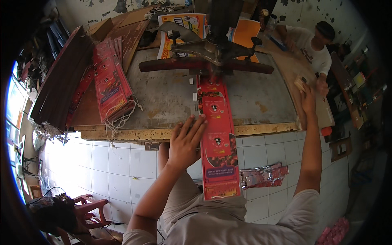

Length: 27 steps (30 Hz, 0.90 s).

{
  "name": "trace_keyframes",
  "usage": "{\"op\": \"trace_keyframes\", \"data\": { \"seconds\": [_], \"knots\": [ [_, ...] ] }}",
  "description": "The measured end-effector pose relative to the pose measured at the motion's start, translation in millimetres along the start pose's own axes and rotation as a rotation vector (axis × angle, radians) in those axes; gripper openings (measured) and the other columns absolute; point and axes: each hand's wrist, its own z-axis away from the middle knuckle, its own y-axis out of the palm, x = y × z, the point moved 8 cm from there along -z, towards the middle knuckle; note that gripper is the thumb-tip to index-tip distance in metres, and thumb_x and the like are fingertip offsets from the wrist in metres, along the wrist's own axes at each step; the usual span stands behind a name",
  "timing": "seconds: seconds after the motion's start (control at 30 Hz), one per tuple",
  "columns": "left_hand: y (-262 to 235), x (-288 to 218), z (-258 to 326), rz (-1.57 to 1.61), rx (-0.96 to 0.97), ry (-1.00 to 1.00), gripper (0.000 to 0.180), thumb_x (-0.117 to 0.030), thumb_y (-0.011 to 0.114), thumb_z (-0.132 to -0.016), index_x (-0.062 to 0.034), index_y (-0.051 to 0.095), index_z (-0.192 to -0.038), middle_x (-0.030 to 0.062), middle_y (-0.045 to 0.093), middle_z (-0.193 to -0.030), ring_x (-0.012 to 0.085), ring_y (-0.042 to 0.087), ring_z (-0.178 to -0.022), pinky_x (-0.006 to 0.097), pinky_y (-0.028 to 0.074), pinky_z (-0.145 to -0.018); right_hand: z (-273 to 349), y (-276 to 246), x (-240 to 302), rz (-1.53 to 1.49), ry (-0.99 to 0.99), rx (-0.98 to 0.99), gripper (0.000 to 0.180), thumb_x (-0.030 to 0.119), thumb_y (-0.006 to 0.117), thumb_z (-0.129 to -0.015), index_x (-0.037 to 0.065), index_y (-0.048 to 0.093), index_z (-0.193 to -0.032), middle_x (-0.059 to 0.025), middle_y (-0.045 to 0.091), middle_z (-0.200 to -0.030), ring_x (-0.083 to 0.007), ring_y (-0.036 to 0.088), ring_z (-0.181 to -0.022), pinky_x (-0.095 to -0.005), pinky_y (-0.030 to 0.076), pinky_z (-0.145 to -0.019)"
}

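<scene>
A long red printed strip (220,141) runs from under the dark bar of a metal press (206,65), across the grey worktop, and hangs over its front edge toward my lap. My left hand (185,139) lies at the strip's left edge near the table's front, fingers stretched out, fingertips touching the strip. Far to the right, my right hand (309,98) is at a small pale wooden block (301,83), with its fingers closed on the block's near end. Small white pieces (194,96) sit along the left side of the strip.
A stack of red printed strips with strings (112,83) lies left, beside a tall dark stack (61,77). Orange and yellow sheets (245,34) are behind the press. A co-worker (316,51) sits at the right. Silvery-red strips (265,175) lie on the floor; a red stool (90,210) stands lower left.
</scene>
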Motion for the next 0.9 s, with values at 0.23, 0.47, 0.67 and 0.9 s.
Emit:
{"op": "trace_keyframes", "data": {
  "seconds": [0.23,0.47,0.67,0.9],
  "knots": [
    [2.0,-2.9,-3.7,0.022,-0.001,0.026,0.070,-0.011,0.074,-0.091,-0.0130,0.061,-0.159,0.0032,0.059,-0.171,0.0306,0.055,-0.157,0.057,0.042,-0.125,13.9,-4.7,9.0,-0.314,0.035,0.037,0.040,0.012,0.065,-0.114,0.004,0.064,-0.153,-0.0199,0.069,-0.148,-0.0378,0.065,-0.139,-0.0436,0.050,-0.118],
    [4.0,1.5,2.9,-0.027,-0.002,0.035,0.075,-0.022,0.079,-0.090,-0.0114,0.058,-0.162,0.0045,0.057,-0.172,0.0313,0.051,-0.159,0.060,0.040,-0.125,109.1,-107.3,270.4,-0.697,-0.196,0.187,0.037,0.011,0.076,-0.107,0.004,0.071,-0.143,-0.0127,0.070,-0.148,-0.0292,0.066,-0.141,-0.0437,0.052,-0.119],
    [5.2,1.4,2.2,-0.035,-0.008,0.051,0.076,-0.031,0.081,-0.092,-0.0099,0.058,-0.161,0.0049,0.057,-0.172,0.0316,0.052,-0.158,0.060,0.040,-0.126,121.2,-108.7,399.5,-0.882,-0.416,0.421,0.045,0.004,0.081,-0.100,0.008,0.072,-0.144,-0.0110,0.064,-0.152,-0.0320,0.068,-0.136,-0.0418,0.060,-0.109],
    [7.7,1.5,1.2,-0.023,0.018,0.042,0.077,-0.035,0.082,-0.093,-0.0100,0.058,-0.162,0.0053,0.056,-0.173,0.0324,0.050,-0.159,0.060,0.040,-0.126,74.9,-37.3,423.1,-0.807,-0.416,0.425,0.042,0.007,0.075,-0.105,0.009,0.070,-0.147,-0.0103,0.063,-0.152,-0.0344,0.065,-0.141,-0.0450,0.056,-0.116]
  ]
}}
